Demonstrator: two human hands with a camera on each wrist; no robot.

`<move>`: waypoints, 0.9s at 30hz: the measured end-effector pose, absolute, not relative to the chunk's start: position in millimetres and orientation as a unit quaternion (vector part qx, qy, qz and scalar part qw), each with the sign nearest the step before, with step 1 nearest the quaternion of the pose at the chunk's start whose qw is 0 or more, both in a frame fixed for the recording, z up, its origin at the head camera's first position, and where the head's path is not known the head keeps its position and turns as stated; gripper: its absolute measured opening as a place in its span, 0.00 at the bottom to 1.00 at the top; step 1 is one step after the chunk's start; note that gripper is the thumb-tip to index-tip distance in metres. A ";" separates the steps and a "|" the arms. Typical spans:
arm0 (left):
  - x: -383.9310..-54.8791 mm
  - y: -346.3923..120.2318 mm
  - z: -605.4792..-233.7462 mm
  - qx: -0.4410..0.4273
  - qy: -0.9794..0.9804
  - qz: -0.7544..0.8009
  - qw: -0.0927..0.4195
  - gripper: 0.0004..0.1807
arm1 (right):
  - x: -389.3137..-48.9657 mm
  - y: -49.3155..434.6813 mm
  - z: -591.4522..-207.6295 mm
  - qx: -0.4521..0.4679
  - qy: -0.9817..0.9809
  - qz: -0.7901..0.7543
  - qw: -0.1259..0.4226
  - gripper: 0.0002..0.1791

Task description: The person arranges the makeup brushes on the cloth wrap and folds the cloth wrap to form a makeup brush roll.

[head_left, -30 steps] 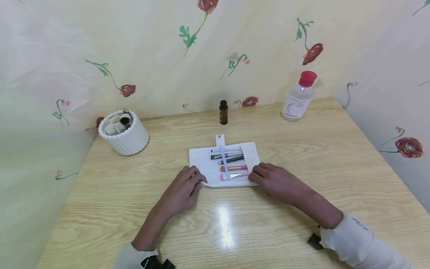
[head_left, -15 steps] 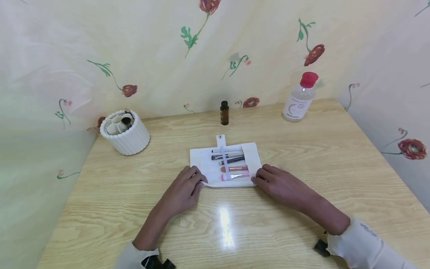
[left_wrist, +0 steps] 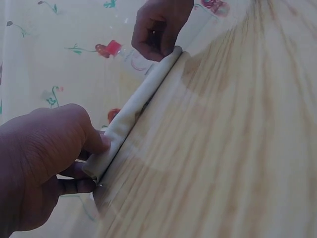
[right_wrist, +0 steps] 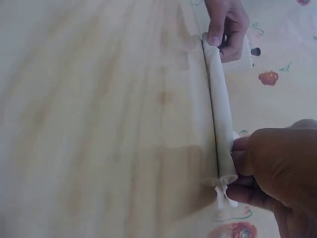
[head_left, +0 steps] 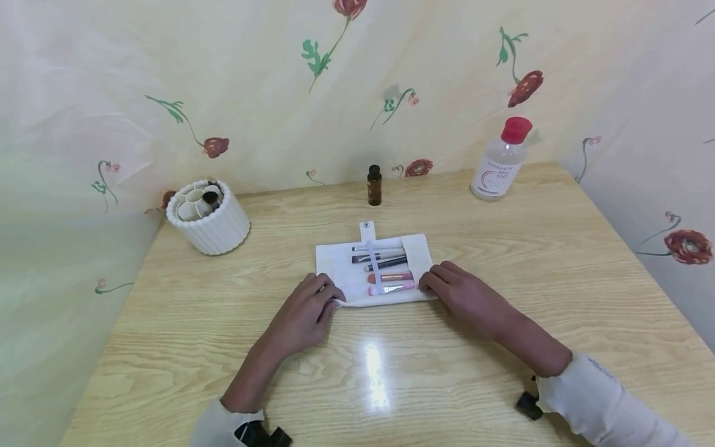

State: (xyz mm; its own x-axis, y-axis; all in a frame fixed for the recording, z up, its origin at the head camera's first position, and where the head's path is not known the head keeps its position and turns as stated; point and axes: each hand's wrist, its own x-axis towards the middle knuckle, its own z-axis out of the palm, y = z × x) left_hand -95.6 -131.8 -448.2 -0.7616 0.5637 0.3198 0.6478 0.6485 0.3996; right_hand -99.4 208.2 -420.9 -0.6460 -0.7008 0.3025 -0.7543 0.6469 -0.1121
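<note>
White brush case (head_left: 345,264) spread at the clock's centre on the tabletop (head_left: 313,391), near edge rounded | left hand (head_left: 304,316): fingers curled, pinching that edge at 8 o'clock | right hand (head_left: 468,299): fingers curled, pinching it at 4 o'clock | brushes (head_left: 394,277) inside | brown bottle (head_left: 375,187) at 12, red-capped bottle (head_left: 498,166) at 2, ribbed white cup (head_left: 216,228) between 9 and 10

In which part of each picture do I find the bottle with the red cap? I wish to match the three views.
Head: the bottle is at the upper right.
Left wrist: the bottle is in the upper part, just left of the right hand.
Right wrist: not in it.
Shared landmark: the white brush case, seen in all three.
</note>
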 end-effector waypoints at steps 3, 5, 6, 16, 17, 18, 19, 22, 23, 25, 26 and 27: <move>-94.8 -130.5 -447.7 -0.326 -0.904 -0.267 0.079 0.10 | -100.3 210.3 -419.4 0.426 -0.893 0.080 0.119 0.11; -94.5 -129.9 -447.5 -0.318 -0.903 -0.278 0.077 0.10 | -99.7 211.9 -417.5 0.440 -0.887 0.067 0.120 0.11; -94.5 -129.7 -447.4 -0.314 -0.903 -0.283 0.078 0.10 | -99.2 212.7 -416.3 0.445 -0.885 0.065 0.118 0.12; -97.3 -134.1 -453.5 -0.260 -0.893 -0.364 0.041 0.09 | -101.8 219.2 -414.9 0.424 -0.894 0.119 0.086 0.16; -97.8 -134.3 -453.8 -0.253 -0.889 -0.379 0.035 0.09 | -103.7 219.9 -415.8 0.424 -0.892 0.126 0.088 0.16; -98.2 -134.4 -454.0 -0.244 -0.886 -0.393 0.029 0.09 | -105.5 220.6 -416.7 0.425 -0.891 0.135 0.088 0.16; -99.0 -134.4 -454.4 -0.237 -0.881 -0.408 0.023 0.09 | -107.2 221.6 -417.8 0.425 -0.889 0.146 0.087 0.16; -100.8 -134.9 -454.6 -0.219 -0.871 -0.439 0.021 0.10 | -110.9 224.4 -420.2 0.414 -0.889 0.180 0.077 0.18; -101.2 -135.3 -454.4 -0.213 -0.869 -0.446 0.022 0.09 | -111.6 225.1 -420.7 0.409 -0.890 0.190 0.072 0.18; -102.3 -136.8 -454.8 -0.204 -0.869 -0.450 0.029 0.09 | -112.6 226.2 -421.1 0.398 -0.891 0.207 0.064 0.18; -102.8 -137.9 -455.0 -0.202 -0.870 -0.449 0.034 0.09 | -112.9 226.3 -420.8 0.392 -0.893 0.212 0.061 0.17; -103.5 -139.2 -455.4 -0.201 -0.872 -0.445 0.040 0.08 | -113.2 226.4 -420.7 0.386 -0.895 0.215 0.060 0.16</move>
